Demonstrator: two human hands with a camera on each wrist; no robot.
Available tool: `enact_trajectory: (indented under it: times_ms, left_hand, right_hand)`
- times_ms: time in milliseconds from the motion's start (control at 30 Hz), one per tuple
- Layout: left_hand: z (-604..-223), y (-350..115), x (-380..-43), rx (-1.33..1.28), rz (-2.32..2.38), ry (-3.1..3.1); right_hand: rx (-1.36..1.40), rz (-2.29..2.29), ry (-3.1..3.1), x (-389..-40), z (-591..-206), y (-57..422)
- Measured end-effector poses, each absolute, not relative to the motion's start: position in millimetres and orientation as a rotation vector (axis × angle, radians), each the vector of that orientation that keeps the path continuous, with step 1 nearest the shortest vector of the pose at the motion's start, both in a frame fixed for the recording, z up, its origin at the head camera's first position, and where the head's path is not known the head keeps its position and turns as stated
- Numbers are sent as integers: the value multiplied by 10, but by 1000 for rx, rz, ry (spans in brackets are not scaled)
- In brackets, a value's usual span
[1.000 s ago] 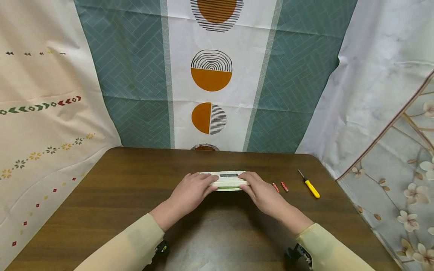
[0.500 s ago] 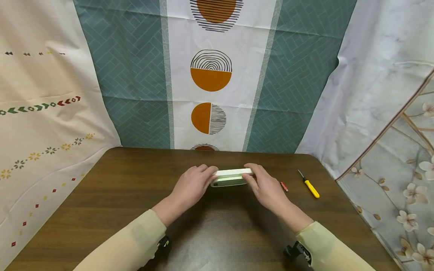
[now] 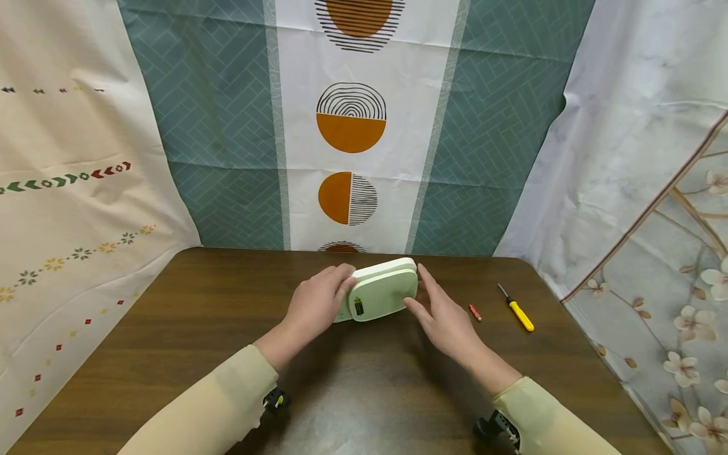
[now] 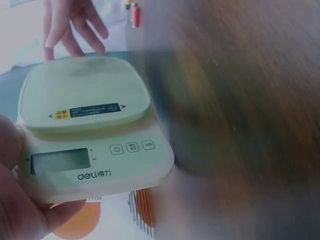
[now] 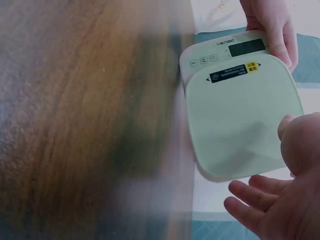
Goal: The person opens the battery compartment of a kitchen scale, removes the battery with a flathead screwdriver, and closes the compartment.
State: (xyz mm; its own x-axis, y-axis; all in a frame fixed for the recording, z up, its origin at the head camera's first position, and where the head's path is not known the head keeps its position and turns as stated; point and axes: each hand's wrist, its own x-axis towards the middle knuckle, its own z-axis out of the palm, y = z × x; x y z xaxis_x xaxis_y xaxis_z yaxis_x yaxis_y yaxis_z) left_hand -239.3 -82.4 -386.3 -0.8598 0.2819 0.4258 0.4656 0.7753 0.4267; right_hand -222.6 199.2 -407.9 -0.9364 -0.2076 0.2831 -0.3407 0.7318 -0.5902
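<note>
A pale green kitchen scale [image 3: 383, 295] stands tilted up on its edge above the table, its weighing plate facing me. My left hand [image 3: 315, 300] grips it at the end with the display, thumb in front and fingers behind. The left wrist view shows that display [image 4: 61, 161], dark, and several buttons. At the scale's other end is my right hand [image 3: 446, 314], its fingers spread and loosely bent. In the right wrist view its thumb [image 5: 290, 127] overlaps the plate's edge; whether it touches cannot be told. Those fingers [image 5: 250, 195] stand apart from the scale.
A small red battery [image 3: 474, 312] lies on the brown wooden table [image 3: 227, 328], to the right of my right hand. Beyond it rests a screwdriver [image 3: 520, 315] with a yellow handle. Patterned cloths [image 3: 352, 189] hang behind the table and along both sides.
The scale has been tipped up, so its plate now faces me instead of the battery-side underside and edge. My right hand has loosened its hold. One of two red batteries is now out of sight.
</note>
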Motion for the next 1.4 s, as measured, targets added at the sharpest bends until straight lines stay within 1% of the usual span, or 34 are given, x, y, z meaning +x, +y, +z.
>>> enact_trajectory:
  times_ms: [267,633,833,1100,1400]
  left_hand:
    - [-3822,-857,-2420,-411,-1174,-2641]
    - [-3848,-865,-2457,-279,-1388,-2618]
    - [-3864,-851,-2456,-227,-1583,-2576]
    - [-3917,-867,-2433,-190,-1849,-2510]
    - [-3989,-872,-2423,-211,-1944,-2531]
  right_hand:
    - [390,1214,-2763,-2197,-4125,1961]
    - [292,1889,-2606,-2153,-4202,1815]
    - [273,2111,-2493,-2135,-4208,1758]
    - [234,2206,-2403,-2188,-4208,1706]
    - [184,2094,-2499,-2188,-4187,1737]
